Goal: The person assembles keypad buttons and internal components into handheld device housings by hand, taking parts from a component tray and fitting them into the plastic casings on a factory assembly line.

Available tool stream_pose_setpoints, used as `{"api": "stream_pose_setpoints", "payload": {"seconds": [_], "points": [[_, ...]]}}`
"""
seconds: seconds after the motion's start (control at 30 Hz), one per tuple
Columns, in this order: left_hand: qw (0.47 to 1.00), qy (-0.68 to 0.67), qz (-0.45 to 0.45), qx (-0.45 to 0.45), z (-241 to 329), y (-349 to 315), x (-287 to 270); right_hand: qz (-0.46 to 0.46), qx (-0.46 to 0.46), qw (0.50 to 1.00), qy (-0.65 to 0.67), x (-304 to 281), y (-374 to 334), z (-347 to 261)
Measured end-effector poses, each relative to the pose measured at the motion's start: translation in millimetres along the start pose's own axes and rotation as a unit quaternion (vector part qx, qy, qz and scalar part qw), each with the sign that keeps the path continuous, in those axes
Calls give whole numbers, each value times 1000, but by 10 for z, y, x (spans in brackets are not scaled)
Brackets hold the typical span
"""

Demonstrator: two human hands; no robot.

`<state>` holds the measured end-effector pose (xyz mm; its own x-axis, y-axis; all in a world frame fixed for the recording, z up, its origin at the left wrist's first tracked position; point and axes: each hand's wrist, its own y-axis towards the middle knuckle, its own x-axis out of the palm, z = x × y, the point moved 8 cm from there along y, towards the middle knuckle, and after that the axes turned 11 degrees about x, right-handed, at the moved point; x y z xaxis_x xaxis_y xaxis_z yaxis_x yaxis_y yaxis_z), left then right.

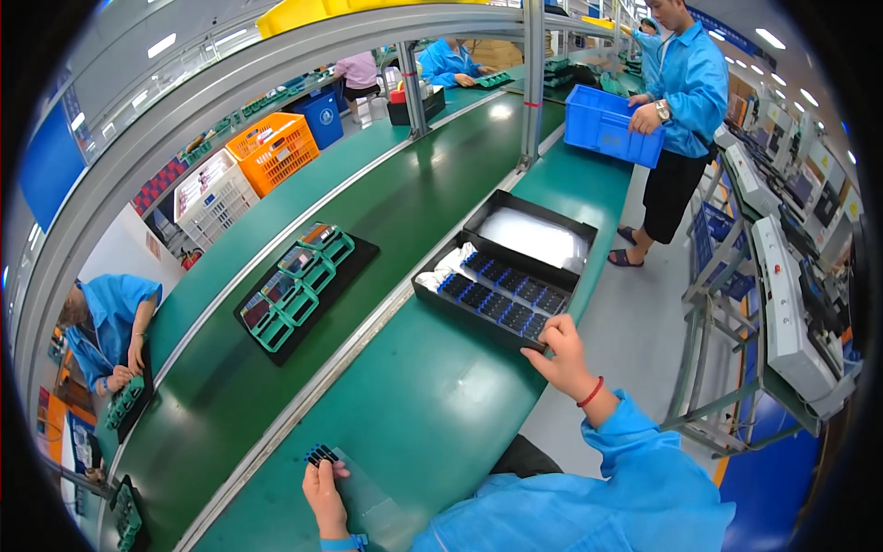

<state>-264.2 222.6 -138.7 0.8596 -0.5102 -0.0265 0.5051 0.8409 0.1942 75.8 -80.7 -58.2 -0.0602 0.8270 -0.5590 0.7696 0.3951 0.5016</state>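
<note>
My left hand (326,497) is closed around a few small black parts with blue edges (321,454), low over the green bench. A clear plastic sheet (372,492) lies beside that hand; whether the fingers touch it is unclear. My right hand (563,359) grips the near right corner of a black tray (497,333), fingers over its rim. Rows of similar black and blue parts (501,294) fill most of the tray, with crumpled white wrapping (451,262) at its left end. Behind it, a second black tray (575,224) holds clear plastic sheets (533,237).
Left of the bench runs a dark green conveyor (414,193) bearing a black board with green frames (299,281). A metal post (532,83) stands beyond the trays. At the far right a person holds a blue crate (602,124); another person (115,322) works across the conveyor.
</note>
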Motion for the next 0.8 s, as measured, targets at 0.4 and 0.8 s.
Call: {"api": "stream_pose_setpoints", "payload": {"seconds": [0.4,0.8], "points": [[1000,29,-1,6,-97,-6,-242,25,-65,938,339,-1382,507,-1633],[1000,29,5,-6,-63,-22,-353,26,-90,977,191,-802,197,-1426]]}}
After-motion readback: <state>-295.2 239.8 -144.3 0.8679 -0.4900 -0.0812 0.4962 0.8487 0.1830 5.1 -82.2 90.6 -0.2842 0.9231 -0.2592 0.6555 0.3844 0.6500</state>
